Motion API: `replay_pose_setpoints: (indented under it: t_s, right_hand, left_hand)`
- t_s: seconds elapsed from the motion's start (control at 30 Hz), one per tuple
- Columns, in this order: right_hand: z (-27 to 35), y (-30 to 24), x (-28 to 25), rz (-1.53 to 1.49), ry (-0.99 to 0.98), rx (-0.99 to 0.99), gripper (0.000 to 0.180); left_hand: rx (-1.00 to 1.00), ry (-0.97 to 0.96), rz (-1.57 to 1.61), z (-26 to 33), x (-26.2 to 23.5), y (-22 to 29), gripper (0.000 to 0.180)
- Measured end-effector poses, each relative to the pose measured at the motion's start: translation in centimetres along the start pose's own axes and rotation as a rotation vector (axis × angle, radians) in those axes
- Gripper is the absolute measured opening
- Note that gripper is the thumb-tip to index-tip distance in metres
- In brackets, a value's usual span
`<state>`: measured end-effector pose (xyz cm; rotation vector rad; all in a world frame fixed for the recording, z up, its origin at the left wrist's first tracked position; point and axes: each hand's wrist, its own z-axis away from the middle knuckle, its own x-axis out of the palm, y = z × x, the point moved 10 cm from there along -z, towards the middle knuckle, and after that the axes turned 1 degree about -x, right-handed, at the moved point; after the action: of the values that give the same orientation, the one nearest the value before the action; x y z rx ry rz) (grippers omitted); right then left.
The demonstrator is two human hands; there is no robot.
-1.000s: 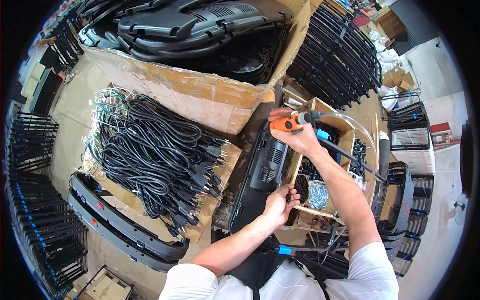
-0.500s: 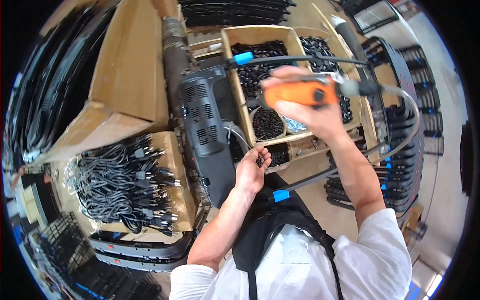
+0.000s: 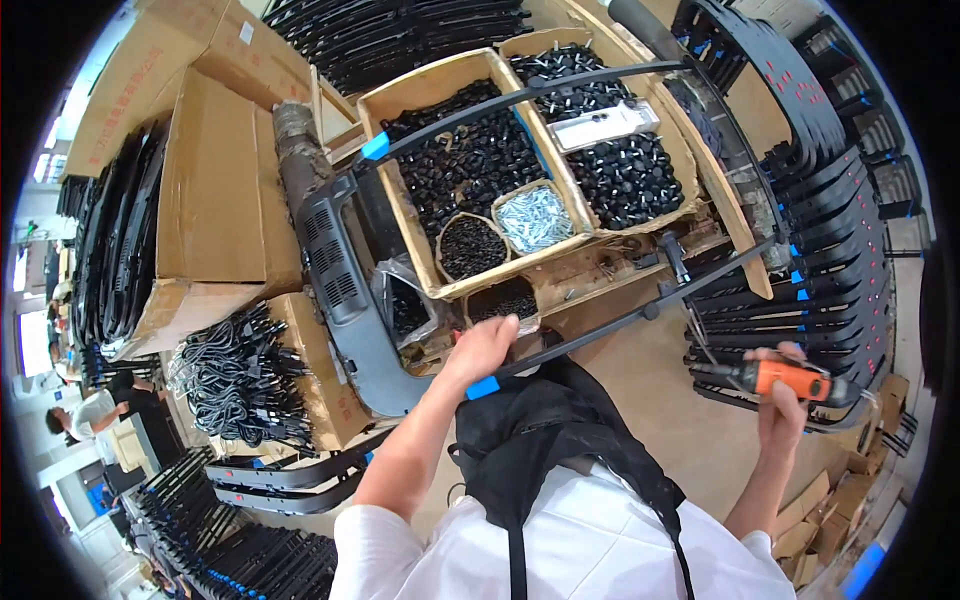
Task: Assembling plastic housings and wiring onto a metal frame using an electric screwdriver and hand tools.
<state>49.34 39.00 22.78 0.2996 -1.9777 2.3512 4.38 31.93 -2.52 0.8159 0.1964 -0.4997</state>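
At far left, a cardboard box (image 3: 215, 190) holds upright black panels; bundled black cables (image 3: 245, 380) lie near it. Next, a black frame (image 3: 370, 365) with a vented end lies across a wooden tray (image 3: 405, 220) of small black parts. The left hand (image 3: 485, 348), fingers curled, is just beside dark screws (image 3: 508, 298); whether it holds anything, I cannot tell. At right, the right hand (image 3: 782, 415) grips an orange power driver (image 3: 795, 382), well apart from the tray, before stacked black frames (image 3: 800, 325).
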Motion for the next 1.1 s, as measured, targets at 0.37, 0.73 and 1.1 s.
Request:
replay_pose_setpoints:
  t_s: [0.37,0.73,1.1]
  right_hand:
    - [-5.4,45.2,-3.2,-0.567,0.402,0.722,0.030]
    - [-1.5,39.3,16.8,0.148,-0.664,0.959,0.022]
    - [-27.2,11.0,39.6,0.917,-0.899,-0.556,0.044]
  left_hand:
    - [-0.220,0.292,-0.583,5.5,1.8,4.1,0.074]
    - [-0.266,0.473,-0.432,7.8,0.1,3.6,0.074]
    - [0.162,1.008,-0.297,11.3,-1.3,5.0,0.034]
